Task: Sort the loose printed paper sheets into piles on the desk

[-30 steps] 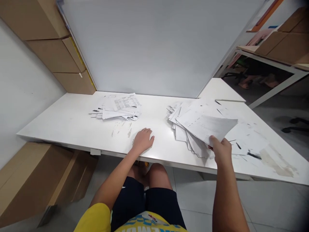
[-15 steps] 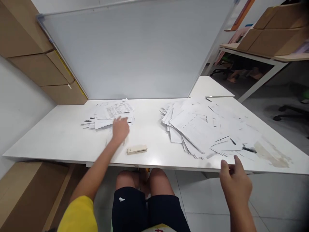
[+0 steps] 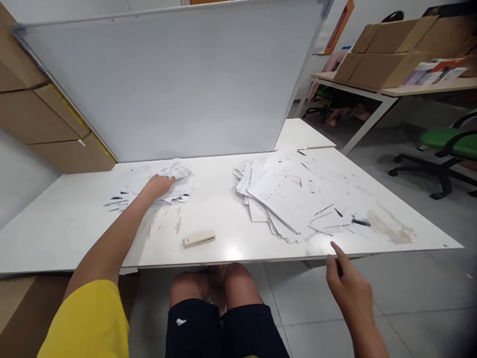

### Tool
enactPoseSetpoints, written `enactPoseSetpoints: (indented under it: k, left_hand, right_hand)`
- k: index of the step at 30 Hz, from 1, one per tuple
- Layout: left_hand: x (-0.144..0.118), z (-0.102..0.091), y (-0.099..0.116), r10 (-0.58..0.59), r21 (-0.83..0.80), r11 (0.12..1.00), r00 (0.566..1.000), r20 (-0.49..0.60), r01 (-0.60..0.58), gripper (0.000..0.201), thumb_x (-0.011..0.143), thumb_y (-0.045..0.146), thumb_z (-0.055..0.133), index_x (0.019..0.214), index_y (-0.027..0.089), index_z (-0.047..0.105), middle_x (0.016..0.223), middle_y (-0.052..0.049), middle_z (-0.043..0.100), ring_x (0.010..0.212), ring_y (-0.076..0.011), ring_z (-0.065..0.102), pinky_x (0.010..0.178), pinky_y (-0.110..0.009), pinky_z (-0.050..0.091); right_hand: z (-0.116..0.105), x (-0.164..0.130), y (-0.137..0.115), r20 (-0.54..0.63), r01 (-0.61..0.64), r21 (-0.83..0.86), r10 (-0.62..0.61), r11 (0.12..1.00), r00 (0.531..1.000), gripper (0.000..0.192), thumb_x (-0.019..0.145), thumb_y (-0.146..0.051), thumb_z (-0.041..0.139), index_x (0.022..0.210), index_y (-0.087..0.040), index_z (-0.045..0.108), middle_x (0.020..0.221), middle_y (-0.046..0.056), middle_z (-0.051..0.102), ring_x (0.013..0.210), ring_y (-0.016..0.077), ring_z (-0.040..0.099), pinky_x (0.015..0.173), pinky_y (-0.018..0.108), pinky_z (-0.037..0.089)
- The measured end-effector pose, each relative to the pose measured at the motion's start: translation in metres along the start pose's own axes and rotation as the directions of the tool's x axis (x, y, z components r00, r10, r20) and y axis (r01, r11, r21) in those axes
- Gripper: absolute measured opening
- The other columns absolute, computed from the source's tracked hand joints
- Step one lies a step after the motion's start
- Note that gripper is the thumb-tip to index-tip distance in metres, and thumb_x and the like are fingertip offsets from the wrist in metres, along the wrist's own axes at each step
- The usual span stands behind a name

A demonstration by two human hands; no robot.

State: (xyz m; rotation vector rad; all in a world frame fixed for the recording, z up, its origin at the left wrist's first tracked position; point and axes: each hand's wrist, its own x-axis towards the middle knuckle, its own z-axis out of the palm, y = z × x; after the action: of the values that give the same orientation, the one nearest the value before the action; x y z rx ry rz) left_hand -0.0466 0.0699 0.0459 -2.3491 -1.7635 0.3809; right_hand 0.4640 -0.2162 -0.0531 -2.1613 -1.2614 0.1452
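My left hand [image 3: 159,187] lies on the left pile of printed papers [image 3: 182,188], its fingers stretched out over the top sheet and pointing right. The thumb is hidden. My right hand [image 3: 350,283] hovers just off the table's front edge, holding nothing, with the index finger extended and the thumb apart from it. Nearest to it is a larger, fanned-out heap of papers [image 3: 278,196] on the right. Between the two piles, close to the front edge, a cream stapler [image 3: 199,238] lies on the table.
The white table [image 3: 212,189] has peeled, brownish patches. A whiteboard [image 3: 179,84] stands along its back edge, beside stacked cardboard boxes [image 3: 74,154] at left. At right are another desk with boxes [image 3: 376,69], a green chair [image 3: 447,141] and a person's feet [image 3: 333,119].
My left hand has moved from the front edge of the left pile up onto its top sheets. The right hand's index finger is straighter, and the camera has turned right.
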Motion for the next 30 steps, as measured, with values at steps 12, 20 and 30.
enactPoseSetpoints:
  k: [12,20,30]
  left_hand:
    - [0.013,0.011,0.008,-0.273,-0.126,0.960,0.937,-0.219,0.251,0.047,0.088,0.014,0.036,0.125,0.004,0.064,0.105,-0.025,0.071,0.097,-0.0373,0.066,0.078,-0.045,0.047]
    - [-0.052,0.009,0.045,-0.058,-0.151,0.988,0.861,-0.504,-0.022,0.046,0.088,0.009,0.039,0.125,0.012,0.066,0.119,-0.019,0.071,0.113,-0.0287,0.066,0.087,-0.041,0.044]
    - [-0.139,0.000,0.173,0.288,-0.042,0.891,0.636,-0.716,-0.451,0.041,0.094,0.007,0.042,0.126,0.016,0.066,0.122,-0.012,0.071,0.116,-0.0237,0.066,0.091,-0.038,0.047]
  right_hand:
    - [0.035,-0.029,-0.009,-0.118,0.520,0.077,-0.510,0.851,0.852,0.038,0.099,-0.032,0.045,0.120,-0.014,0.071,0.074,0.007,0.076,0.043,0.0145,0.057,0.044,0.026,0.040]
    - [0.029,-0.057,-0.041,0.141,0.144,0.555,-0.263,0.819,0.954,0.042,0.097,-0.043,0.046,0.118,-0.016,0.072,0.058,0.002,0.062,0.046,0.0146,0.052,0.047,0.027,0.043]
    - [0.059,-0.001,-0.157,0.752,-0.793,0.595,-0.442,0.134,0.490,0.054,0.084,-0.061,0.059,0.115,-0.017,0.064,0.125,0.017,0.068,0.118,0.0309,0.065,0.097,0.048,0.057]
